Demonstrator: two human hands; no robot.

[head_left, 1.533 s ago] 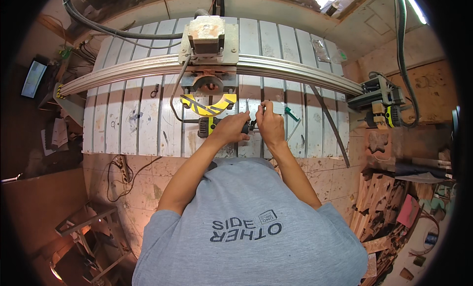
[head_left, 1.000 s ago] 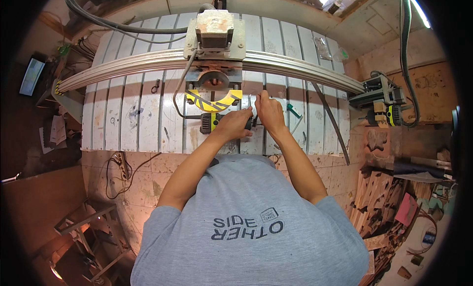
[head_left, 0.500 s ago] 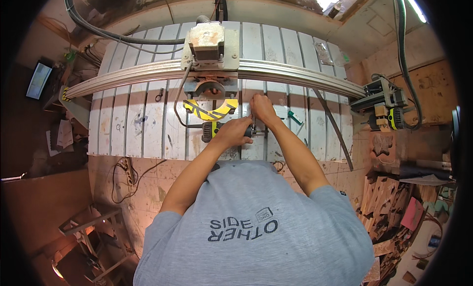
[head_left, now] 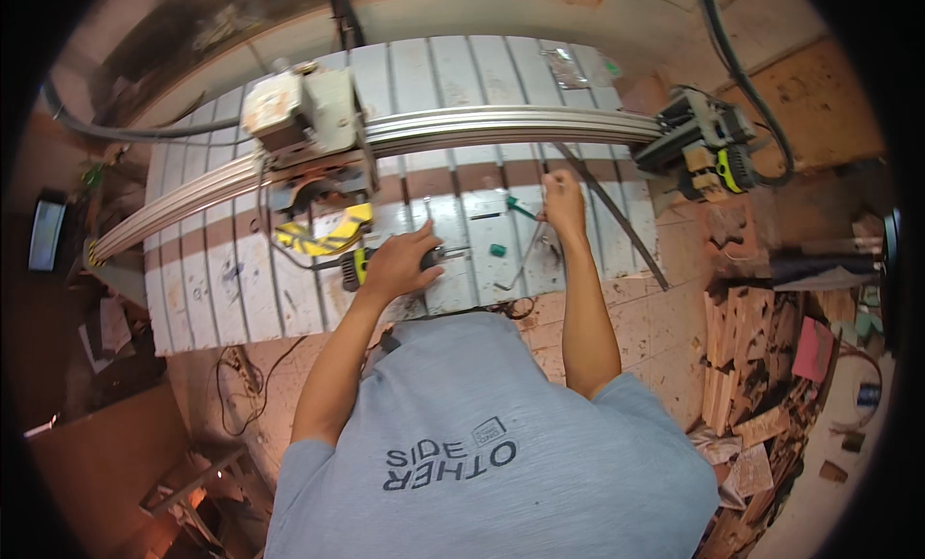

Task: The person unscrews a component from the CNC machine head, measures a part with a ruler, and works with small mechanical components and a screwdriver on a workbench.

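Note:
My left hand [head_left: 395, 262] grips a black and lime-green rotary power tool [head_left: 352, 270] lying on the slotted white bed [head_left: 193, 289], its fingers around the black front part. A thin steel shaft sticks out to the right. Just behind stands the gantry head [head_left: 294, 120] with a yellow and black striped curved piece [head_left: 323, 233] below it. My right hand [head_left: 564, 207] is closed beside a green-handled tool [head_left: 521, 208] and a thin metal rod [head_left: 523, 268]; what its fingers hold is unclear. A small green cylinder [head_left: 497, 251] lies between my hands.
An aluminium rail [head_left: 501, 122] spans the bed to a second tool head [head_left: 708, 169] at the right. A long dark strip [head_left: 617, 222] lies diagonally. Hoses [head_left: 747, 87] hang above. Wood offcuts [head_left: 732, 357] pile at lower right; a small screen [head_left: 46, 229] is far left.
My right hand has moved rightward, away from the power tool and my left hand, uncovering the small green cylinder. My left hand stays on the tool. The whole view has shifted and tilted.

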